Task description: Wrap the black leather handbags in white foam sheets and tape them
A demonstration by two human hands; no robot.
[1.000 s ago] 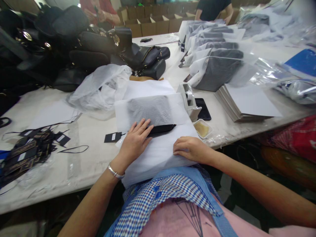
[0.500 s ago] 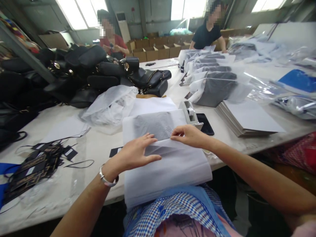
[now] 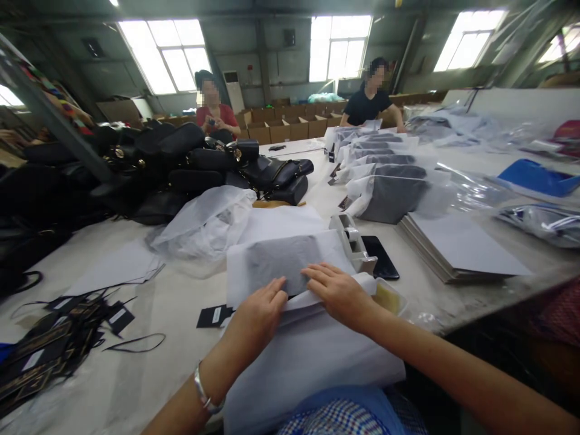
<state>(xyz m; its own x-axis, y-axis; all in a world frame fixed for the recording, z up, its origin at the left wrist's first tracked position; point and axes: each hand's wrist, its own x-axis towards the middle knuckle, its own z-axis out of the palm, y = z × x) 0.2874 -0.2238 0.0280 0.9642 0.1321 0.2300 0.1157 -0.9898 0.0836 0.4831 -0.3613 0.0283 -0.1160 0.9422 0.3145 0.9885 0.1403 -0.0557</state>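
A dark item wrapped in white translucent paper [image 3: 281,260] lies in front of me at the table's edge. My left hand [image 3: 263,308], with a silver bracelet on its wrist, rests at the left of the paper's fold, its fingers pressed together on it. My right hand [image 3: 335,293] lies on the fold's right side, fingers stretched forward over the paper. A black tag [image 3: 214,316] sticks out at the left of the wrapped item. Loose white paper [image 3: 308,356] hangs toward my lap.
A tape dispenser [image 3: 353,244] and black phone [image 3: 381,258] stand right of the paper. Grey boards [image 3: 466,248] lie farther right, black bags [image 3: 190,163] and tags [image 3: 49,344] left. Wrapped bags [image 3: 394,190] line the back. Two people are beyond the table.
The view has tilted up. My left hand has drawn its fingers together on the fold. My right hand has gone from pinching the paper's edge to lying on it with fingers extended.
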